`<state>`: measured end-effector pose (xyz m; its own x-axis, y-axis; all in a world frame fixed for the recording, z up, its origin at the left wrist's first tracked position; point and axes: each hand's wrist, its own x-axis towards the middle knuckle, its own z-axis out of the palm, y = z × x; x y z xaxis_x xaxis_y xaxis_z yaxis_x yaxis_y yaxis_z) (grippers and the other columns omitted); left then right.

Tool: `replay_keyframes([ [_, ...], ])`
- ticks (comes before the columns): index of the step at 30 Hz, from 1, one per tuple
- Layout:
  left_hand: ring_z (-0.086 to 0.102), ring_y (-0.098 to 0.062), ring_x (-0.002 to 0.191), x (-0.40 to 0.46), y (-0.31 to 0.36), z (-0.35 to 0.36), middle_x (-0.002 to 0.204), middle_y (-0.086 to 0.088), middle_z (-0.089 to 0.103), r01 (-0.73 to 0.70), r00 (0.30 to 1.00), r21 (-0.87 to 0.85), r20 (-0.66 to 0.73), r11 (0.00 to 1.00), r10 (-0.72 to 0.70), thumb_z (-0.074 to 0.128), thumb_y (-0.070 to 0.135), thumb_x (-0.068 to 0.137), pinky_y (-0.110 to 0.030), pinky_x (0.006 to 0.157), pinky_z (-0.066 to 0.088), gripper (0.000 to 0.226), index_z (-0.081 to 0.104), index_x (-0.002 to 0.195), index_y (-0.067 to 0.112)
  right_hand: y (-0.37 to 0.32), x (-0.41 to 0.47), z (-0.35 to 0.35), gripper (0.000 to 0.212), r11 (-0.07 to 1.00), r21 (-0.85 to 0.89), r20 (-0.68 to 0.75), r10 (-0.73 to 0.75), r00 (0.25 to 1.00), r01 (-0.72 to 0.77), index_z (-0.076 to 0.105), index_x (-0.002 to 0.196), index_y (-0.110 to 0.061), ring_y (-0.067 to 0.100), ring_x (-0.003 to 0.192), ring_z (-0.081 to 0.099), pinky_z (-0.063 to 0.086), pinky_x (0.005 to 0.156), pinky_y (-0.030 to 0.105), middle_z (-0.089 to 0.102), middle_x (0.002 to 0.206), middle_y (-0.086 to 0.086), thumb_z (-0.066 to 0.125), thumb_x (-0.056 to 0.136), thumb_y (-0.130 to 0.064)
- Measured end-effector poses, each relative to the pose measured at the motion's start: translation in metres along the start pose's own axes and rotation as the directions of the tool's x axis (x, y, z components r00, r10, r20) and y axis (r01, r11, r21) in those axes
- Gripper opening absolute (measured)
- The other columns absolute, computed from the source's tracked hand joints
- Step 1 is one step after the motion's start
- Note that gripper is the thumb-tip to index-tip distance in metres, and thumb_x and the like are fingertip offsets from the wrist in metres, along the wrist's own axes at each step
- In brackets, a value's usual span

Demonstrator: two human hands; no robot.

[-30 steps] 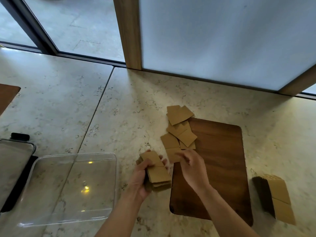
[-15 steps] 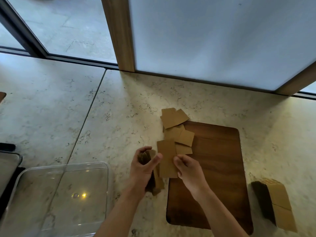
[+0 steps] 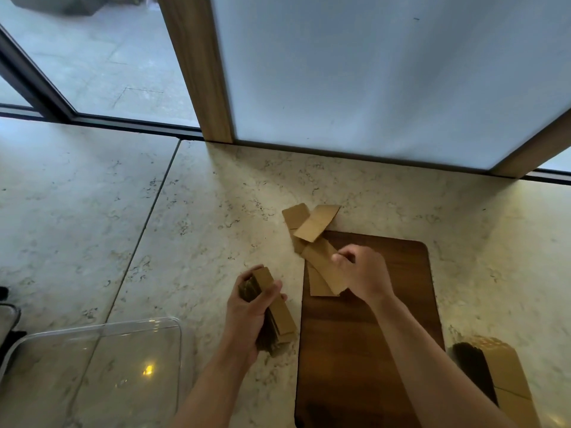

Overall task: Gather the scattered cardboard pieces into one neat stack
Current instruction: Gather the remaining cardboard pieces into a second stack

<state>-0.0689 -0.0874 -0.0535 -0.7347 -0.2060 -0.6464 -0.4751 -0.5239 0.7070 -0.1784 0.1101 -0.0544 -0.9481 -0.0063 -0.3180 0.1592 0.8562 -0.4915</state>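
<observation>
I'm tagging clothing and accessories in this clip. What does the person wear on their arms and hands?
Nothing visible: the left hand and right hand are bare, without gloves, rings or a watch. Both forearms are uncovered to the bottom edge of the picture, and no sleeve shows.

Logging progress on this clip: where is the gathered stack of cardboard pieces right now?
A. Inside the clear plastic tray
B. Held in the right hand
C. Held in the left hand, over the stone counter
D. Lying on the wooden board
C: the left hand is closed around the stack left of the wooden board, while the right hand picks at loose pieces.
</observation>
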Motion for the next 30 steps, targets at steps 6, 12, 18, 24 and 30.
replay_keyframes([
  [6, 0.072, -0.040, 0.108, 0.003, -0.009, 0.024, 0.124, -0.016, 0.070, 0.024, 0.999, 0.091, 0.035, 0.996, -0.027, 0.090, 0.027, 0.077, -0.063, 0.085, 0.062, 0.047, 0.065, 0.114, 0.042, -0.016, -0.047, 0.009, 0.034, 0.937, 0.320, 0.417, -0.007, 0.909, -0.140, 0.078, 0.091, -0.022, 0.016, 0.073, 0.071, 0.056, 0.073, 0.027, 0.077, 0.083, 0.000, 0.053, 0.101, -0.044],
  [12, 0.072, -0.046, 0.107, 0.002, -0.001, 0.006, 0.120, -0.022, 0.071, 0.073, 0.997, 0.006, -0.031, 0.997, -0.072, 0.088, 0.018, 0.053, -0.065, 0.079, 0.062, 0.069, 0.065, 0.114, 0.037, -0.014, -0.016, 0.033, 0.075, 0.983, -0.085, -0.168, 0.149, 0.974, -0.165, 0.058, 0.130, -0.010, 0.016, 0.100, 0.062, 0.056, 0.079, 0.031, 0.064, 0.114, 0.006, 0.064, 0.082, -0.068],
  [18, 0.072, -0.040, 0.105, 0.002, 0.005, 0.003, 0.119, -0.023, 0.069, -0.006, 1.000, 0.033, -0.025, 0.999, 0.007, 0.087, 0.028, 0.068, -0.065, 0.088, 0.061, 0.061, 0.062, 0.123, 0.031, -0.002, -0.019, 0.026, 0.032, 0.957, 0.110, -0.080, 0.279, 0.957, -0.270, 0.067, 0.112, -0.011, 0.013, 0.078, 0.068, 0.057, 0.069, 0.027, 0.071, 0.095, 0.000, 0.067, 0.094, -0.037],
  [24, 0.072, -0.032, 0.106, 0.009, 0.013, 0.026, 0.117, -0.013, 0.071, -0.008, 0.999, 0.225, 0.046, 0.974, -0.002, 0.091, 0.045, 0.065, -0.049, 0.089, 0.064, 0.061, 0.063, 0.118, 0.035, 0.000, -0.030, 0.001, 0.033, 0.914, 0.293, 0.152, 0.246, 0.957, -0.282, 0.064, 0.091, -0.017, 0.012, 0.069, 0.059, 0.050, 0.065, 0.025, 0.066, 0.084, 0.003, 0.043, 0.105, -0.037],
  [30, 0.075, -0.040, 0.101, 0.021, 0.019, 0.023, 0.115, -0.020, 0.075, 0.102, 0.991, 0.128, 0.074, 0.987, -0.112, 0.079, 0.010, 0.085, -0.055, 0.082, 0.065, 0.046, 0.064, 0.121, 0.033, -0.044, -0.011, 0.028, 0.024, 0.934, 0.348, 0.055, 0.071, 0.996, -0.086, 0.070, 0.096, -0.021, 0.006, 0.068, 0.060, 0.044, 0.061, 0.016, 0.069, 0.081, -0.004, 0.054, 0.101, -0.038],
])
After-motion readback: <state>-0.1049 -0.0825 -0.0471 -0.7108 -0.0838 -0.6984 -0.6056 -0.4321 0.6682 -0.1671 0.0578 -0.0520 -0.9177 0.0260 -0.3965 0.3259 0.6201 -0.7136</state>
